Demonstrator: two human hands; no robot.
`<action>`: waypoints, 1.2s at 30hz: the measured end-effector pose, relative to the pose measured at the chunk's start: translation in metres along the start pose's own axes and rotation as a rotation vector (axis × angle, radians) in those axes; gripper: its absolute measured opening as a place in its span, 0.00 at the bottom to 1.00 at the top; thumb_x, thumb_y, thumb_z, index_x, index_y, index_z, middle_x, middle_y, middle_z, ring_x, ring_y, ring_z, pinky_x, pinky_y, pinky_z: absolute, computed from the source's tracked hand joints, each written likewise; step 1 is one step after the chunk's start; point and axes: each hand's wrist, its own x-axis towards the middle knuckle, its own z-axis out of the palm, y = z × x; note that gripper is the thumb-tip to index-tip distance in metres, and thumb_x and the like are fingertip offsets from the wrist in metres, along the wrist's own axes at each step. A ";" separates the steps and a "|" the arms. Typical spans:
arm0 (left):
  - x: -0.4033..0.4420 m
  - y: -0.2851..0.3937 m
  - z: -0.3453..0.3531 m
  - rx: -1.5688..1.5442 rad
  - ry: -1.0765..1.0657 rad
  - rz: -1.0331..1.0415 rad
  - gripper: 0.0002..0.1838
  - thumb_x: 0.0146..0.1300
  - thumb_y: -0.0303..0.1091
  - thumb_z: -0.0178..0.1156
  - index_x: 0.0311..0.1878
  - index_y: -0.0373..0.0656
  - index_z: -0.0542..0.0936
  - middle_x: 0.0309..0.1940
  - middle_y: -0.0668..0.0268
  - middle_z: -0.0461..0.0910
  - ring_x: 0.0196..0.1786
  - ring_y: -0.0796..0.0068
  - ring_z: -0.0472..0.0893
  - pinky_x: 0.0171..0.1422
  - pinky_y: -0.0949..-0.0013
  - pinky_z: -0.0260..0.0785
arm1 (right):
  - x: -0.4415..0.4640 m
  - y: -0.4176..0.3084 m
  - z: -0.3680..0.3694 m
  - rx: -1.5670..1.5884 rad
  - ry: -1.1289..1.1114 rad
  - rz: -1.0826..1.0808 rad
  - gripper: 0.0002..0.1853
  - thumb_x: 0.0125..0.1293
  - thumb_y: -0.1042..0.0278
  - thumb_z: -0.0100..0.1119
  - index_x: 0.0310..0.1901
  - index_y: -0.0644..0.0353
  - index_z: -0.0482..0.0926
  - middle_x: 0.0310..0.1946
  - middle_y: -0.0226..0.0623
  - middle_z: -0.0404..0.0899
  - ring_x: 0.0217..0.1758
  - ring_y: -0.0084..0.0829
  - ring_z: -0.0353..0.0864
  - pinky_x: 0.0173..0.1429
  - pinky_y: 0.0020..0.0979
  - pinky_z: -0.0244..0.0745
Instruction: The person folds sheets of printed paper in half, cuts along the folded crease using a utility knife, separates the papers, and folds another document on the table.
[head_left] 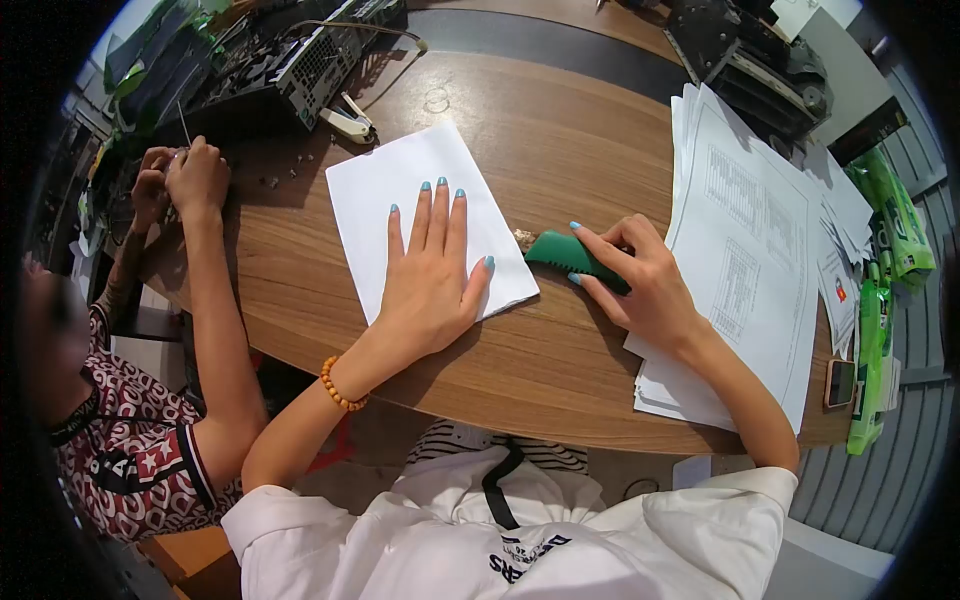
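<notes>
My left hand (425, 285) lies flat with fingers spread on a stack of white paper (370, 190), which looks folded and sits tilted on the wooden table. My right hand (640, 275) grips a green utility knife (570, 256) between thumb and fingers. The knife's front end points left, close to the right edge of the paper; its blade is hard to make out. Under my right forearm lies a pile of printed sheets (750, 220).
At the left, a co-worker's hands (195, 180) hold a thin tool beside an opened computer case (320, 70). A white stapler-like object (348, 122) rests behind the paper. Farther right are a phone (840, 383), green packets (895, 225) and a dark machine (765, 75).
</notes>
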 end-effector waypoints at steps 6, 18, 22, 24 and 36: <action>0.000 0.000 0.001 -0.015 0.005 -0.011 0.32 0.64 0.42 0.41 0.64 0.27 0.52 0.66 0.43 0.49 0.71 0.50 0.46 0.70 0.47 0.33 | 0.002 0.001 0.000 0.026 -0.009 0.018 0.22 0.51 0.72 0.64 0.50 0.63 0.74 0.32 0.41 0.69 0.37 0.35 0.69 0.42 0.33 0.70; 0.001 -0.001 -0.002 -0.049 0.000 -0.001 0.32 0.63 0.42 0.42 0.64 0.27 0.52 0.66 0.42 0.49 0.71 0.50 0.46 0.70 0.47 0.33 | 0.003 0.001 -0.005 0.041 -0.048 0.043 0.22 0.52 0.71 0.63 0.51 0.62 0.75 0.31 0.39 0.69 0.37 0.34 0.69 0.42 0.32 0.70; 0.000 -0.001 -0.002 -0.038 -0.011 0.014 0.33 0.63 0.42 0.41 0.64 0.26 0.52 0.66 0.43 0.49 0.71 0.50 0.45 0.70 0.47 0.33 | 0.002 0.002 -0.005 0.043 -0.051 0.047 0.22 0.51 0.71 0.63 0.51 0.62 0.74 0.32 0.39 0.69 0.36 0.34 0.69 0.41 0.32 0.70; 0.000 -0.001 -0.003 -0.043 -0.016 0.013 0.33 0.64 0.42 0.41 0.64 0.26 0.52 0.66 0.43 0.49 0.71 0.50 0.45 0.70 0.47 0.33 | 0.001 0.002 -0.007 0.042 -0.055 0.047 0.22 0.51 0.72 0.64 0.50 0.62 0.75 0.32 0.40 0.69 0.36 0.34 0.69 0.41 0.32 0.70; 0.000 -0.002 0.000 -0.016 0.001 -0.023 0.33 0.63 0.42 0.42 0.64 0.26 0.51 0.66 0.43 0.49 0.70 0.49 0.46 0.70 0.47 0.33 | 0.001 0.002 0.001 0.008 -0.005 0.061 0.22 0.51 0.71 0.64 0.50 0.63 0.74 0.32 0.41 0.68 0.37 0.34 0.69 0.41 0.32 0.69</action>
